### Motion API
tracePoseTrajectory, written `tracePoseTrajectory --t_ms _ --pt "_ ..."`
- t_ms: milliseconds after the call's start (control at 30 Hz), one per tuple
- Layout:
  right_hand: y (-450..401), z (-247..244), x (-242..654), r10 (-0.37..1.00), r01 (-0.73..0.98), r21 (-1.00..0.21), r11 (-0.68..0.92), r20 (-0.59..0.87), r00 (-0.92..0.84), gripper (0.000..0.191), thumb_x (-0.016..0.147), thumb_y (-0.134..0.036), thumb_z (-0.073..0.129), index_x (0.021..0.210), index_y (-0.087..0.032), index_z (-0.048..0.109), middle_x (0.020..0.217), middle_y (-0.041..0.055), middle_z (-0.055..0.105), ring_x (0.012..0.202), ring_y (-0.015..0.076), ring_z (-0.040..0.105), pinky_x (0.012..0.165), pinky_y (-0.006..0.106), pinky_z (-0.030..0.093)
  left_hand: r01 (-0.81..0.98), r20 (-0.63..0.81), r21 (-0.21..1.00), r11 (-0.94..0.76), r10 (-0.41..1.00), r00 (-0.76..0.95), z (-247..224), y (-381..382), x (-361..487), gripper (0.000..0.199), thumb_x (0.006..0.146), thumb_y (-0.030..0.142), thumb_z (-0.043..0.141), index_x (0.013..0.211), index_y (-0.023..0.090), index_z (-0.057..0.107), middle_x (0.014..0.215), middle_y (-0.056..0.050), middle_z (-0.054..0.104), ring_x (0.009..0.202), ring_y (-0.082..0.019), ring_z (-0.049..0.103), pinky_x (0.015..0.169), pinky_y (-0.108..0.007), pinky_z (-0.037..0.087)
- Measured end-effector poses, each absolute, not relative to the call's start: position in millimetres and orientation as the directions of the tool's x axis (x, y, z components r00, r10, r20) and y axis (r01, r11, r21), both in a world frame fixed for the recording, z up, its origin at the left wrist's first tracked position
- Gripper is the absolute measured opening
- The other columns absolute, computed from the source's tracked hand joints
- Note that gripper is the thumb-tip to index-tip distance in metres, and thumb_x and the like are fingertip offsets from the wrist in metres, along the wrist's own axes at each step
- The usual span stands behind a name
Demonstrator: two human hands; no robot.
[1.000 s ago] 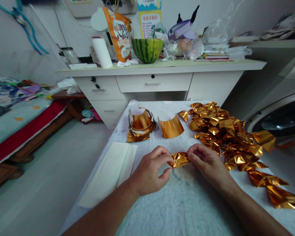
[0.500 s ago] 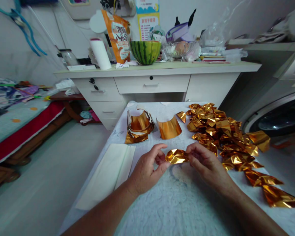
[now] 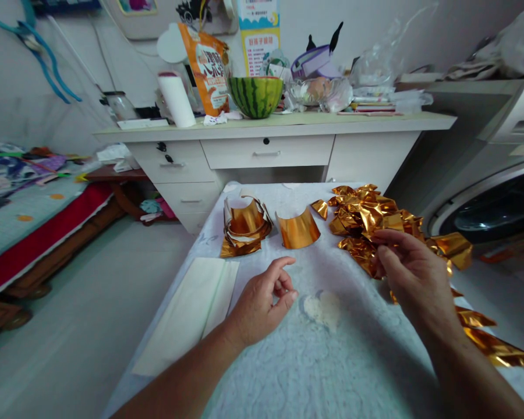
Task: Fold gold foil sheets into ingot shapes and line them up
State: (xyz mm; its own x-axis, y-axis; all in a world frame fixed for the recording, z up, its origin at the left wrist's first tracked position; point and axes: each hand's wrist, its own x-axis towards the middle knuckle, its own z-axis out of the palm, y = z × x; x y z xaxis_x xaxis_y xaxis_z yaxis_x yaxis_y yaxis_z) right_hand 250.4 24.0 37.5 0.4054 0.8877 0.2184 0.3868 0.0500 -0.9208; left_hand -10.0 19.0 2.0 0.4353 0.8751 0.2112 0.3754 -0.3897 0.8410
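My left hand (image 3: 262,302) hovers over the middle of the table with thumb and index finger apart and nothing between them. At the pile of folded gold foil pieces (image 3: 349,224), my right hand (image 3: 413,270) pinches a folded gold foil piece (image 3: 371,215); its edges blend with the pile behind it. A curved single sheet of gold foil (image 3: 299,228) lies beyond my left hand. To its left sits a curled stack of gold foil sheets (image 3: 245,224). Folded white paper (image 3: 187,311) rests left of my left forearm.
A patterned cloth covers the table (image 3: 283,372). Behind it stands a white desk (image 3: 262,148) with a watermelon half (image 3: 256,98), an orange pouch (image 3: 207,70) and a paper roll (image 3: 177,100). A washing machine (image 3: 498,169) is at right, a bed (image 3: 35,233) at left.
My right hand has carried the folded gold foil piece rightward from the table's middle to the pile. My left hand has let go of it and stays in nearly the same place.
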Motion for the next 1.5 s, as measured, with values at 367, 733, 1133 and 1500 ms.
tracePoseTrajectory --t_ms 367,733,1133,1500 --pt "35.2 41.3 253.0 0.866 -0.194 -0.969 0.156 0.040 0.498 0.041 0.062 -0.017 0.072 0.103 -0.022 0.066 0.113 0.0049 0.062 0.063 0.0100 0.066 0.042 0.017 0.051 0.407 0.180 0.823 -0.395 0.862 0.474 -1.4 18.6 -9.0 0.046 0.082 0.013 0.054 0.126 0.021 0.047 0.082 0.003 0.060 0.072 -0.011 0.059 0.071 -0.025 0.048" --pt "40.2 40.4 269.0 0.925 -0.385 -0.897 0.217 0.063 0.376 0.039 0.067 -0.016 0.064 0.104 -0.028 0.065 0.133 0.0038 0.059 0.094 0.0239 0.072 0.063 0.028 0.060 0.424 0.141 0.825 -0.373 0.863 0.485 -3.1 19.3 -9.3 0.043 0.082 0.013 0.054 0.124 0.021 0.050 0.081 0.003 0.060 0.072 -0.011 0.059 0.072 -0.025 0.048" --pt "32.0 27.4 246.7 0.979 -0.248 -0.958 0.142 0.098 0.181 0.032 0.078 -0.025 0.063 0.110 -0.026 0.064 0.126 0.0081 0.060 0.088 0.0180 0.066 0.065 0.029 0.054 0.419 0.131 0.833 -0.361 0.864 0.485 -0.9 19.7 -9.2 0.042 0.082 0.013 0.054 0.123 0.022 0.052 0.080 0.003 0.061 0.071 -0.012 0.059 0.071 -0.025 0.048" --pt "31.6 5.4 238.8 0.998 -0.154 -0.987 0.056 0.059 -0.020 0.024 0.081 -0.032 0.069 0.101 -0.020 0.064 0.089 0.0039 0.065 0.059 0.0115 0.053 0.052 0.025 0.044 0.471 0.137 0.801 -0.371 0.878 0.458 -2.2 20.8 -6.2 0.030 0.082 0.013 0.054 0.110 0.020 0.061 0.078 0.002 0.063 0.072 -0.013 0.060 0.069 -0.024 0.046"
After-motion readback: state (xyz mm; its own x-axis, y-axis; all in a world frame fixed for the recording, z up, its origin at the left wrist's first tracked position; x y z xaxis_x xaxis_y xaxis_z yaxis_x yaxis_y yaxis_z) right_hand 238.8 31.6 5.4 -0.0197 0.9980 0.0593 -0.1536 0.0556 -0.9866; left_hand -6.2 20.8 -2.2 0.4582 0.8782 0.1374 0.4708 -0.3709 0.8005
